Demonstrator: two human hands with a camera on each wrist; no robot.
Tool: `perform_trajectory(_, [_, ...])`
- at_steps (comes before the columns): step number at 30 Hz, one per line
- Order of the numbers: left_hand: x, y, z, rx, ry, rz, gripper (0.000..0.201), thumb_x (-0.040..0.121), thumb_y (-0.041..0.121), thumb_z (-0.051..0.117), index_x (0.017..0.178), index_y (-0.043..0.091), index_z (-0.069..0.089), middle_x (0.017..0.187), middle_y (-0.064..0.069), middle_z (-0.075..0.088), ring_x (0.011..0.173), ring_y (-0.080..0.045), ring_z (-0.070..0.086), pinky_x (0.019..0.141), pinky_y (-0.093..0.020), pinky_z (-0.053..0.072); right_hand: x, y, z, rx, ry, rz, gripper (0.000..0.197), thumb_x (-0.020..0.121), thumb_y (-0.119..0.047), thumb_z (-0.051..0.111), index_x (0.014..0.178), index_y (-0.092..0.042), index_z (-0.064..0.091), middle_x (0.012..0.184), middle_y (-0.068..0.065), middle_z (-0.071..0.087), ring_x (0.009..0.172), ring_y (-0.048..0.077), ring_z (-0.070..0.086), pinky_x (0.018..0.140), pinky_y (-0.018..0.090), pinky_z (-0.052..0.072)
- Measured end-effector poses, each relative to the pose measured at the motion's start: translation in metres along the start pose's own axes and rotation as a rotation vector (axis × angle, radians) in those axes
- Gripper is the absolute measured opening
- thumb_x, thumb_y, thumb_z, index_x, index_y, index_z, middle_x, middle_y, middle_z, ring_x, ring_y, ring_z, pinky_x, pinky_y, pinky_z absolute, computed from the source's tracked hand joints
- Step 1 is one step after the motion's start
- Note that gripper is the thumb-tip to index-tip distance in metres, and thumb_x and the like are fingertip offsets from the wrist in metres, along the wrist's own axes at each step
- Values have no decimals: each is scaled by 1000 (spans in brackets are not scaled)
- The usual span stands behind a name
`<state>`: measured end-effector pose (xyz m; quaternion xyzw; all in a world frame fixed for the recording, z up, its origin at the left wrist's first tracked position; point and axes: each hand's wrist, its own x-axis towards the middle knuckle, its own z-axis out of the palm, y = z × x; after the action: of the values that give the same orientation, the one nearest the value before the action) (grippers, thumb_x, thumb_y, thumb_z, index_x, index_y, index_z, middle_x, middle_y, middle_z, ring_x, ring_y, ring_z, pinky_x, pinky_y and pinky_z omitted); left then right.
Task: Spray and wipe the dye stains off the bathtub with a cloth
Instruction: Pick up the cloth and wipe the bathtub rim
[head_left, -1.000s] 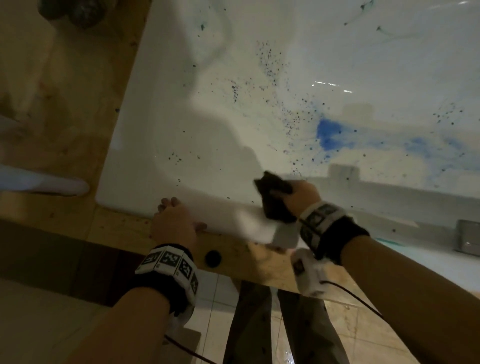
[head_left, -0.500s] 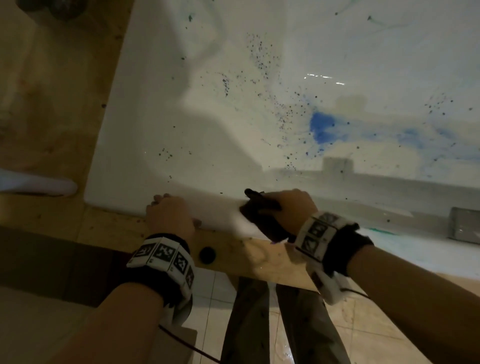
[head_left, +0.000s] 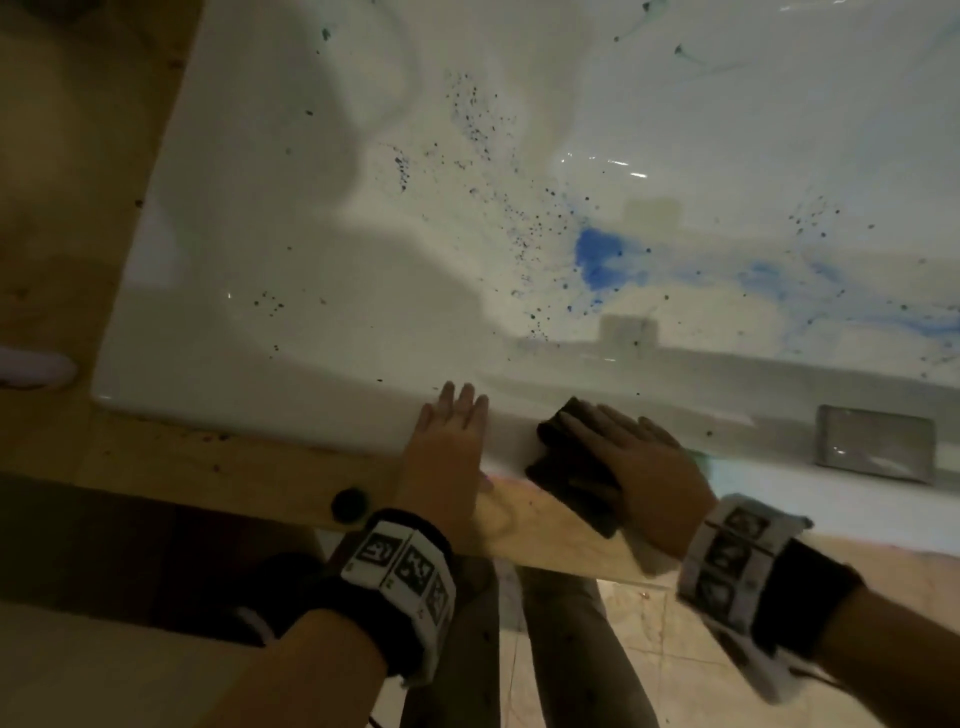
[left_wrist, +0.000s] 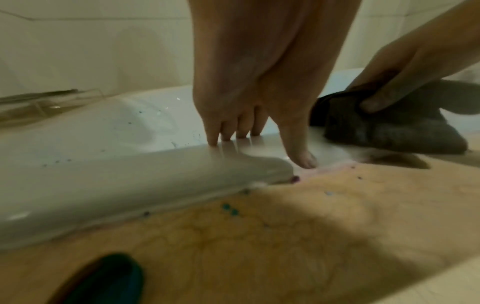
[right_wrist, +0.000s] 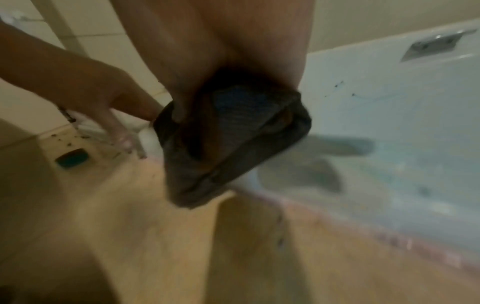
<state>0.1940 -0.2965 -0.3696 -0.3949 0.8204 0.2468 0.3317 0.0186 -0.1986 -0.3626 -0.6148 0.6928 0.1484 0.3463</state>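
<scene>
Dark cloth (head_left: 571, 467) lies under the right hand (head_left: 644, 467) on the bathtub rim (head_left: 260, 415).

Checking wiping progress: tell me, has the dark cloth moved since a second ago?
Yes. The dark cloth has slid down off the bathtub's inner wall onto the near rim and over the wooden ledge, under the right hand.

White bathtub (head_left: 322, 291) glossy, smooth enamel-like finish, catches highlights and reflections. Blue dye stain (head_left: 597, 257) and dark speckles sit flat on the gloss. Dark grey folded cloth (head_left: 574, 467) matt, soft, finely ribbed weave in right wrist view. Tan wooden board surround (left_wrist: 285, 236) matt, visible grain, dye-spotted. Rectangular silver metal plate (head_left: 875, 444) on the rim, brushed sheen. Floor tiles (head_left: 660, 670) smooth, slightly shiny.
</scene>
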Motion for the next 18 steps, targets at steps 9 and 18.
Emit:
perform_trajectory(9, [0, 25, -10, 40, 84, -167, 74, 91, 26, 57, 149, 14, 12, 156, -5, 13, 143, -22, 15, 114, -32, 19, 43, 17, -18, 403, 61, 102, 42, 93, -51, 39, 114, -21, 60, 105, 4, 66, 93, 24, 60, 85, 30, 45])
perform_trajectory(18, [6, 33, -11, 114, 120, -179, 70, 85, 28, 64, 142, 12, 28, 148, -7, 31, 136, -22, 31, 108, -32, 29, 15, 17, -30, 441, -107, -43, 49, 92, -45, 47, 137, -26, 41, 135, 5, 48, 120, 23, 47, 102, 30, 32])
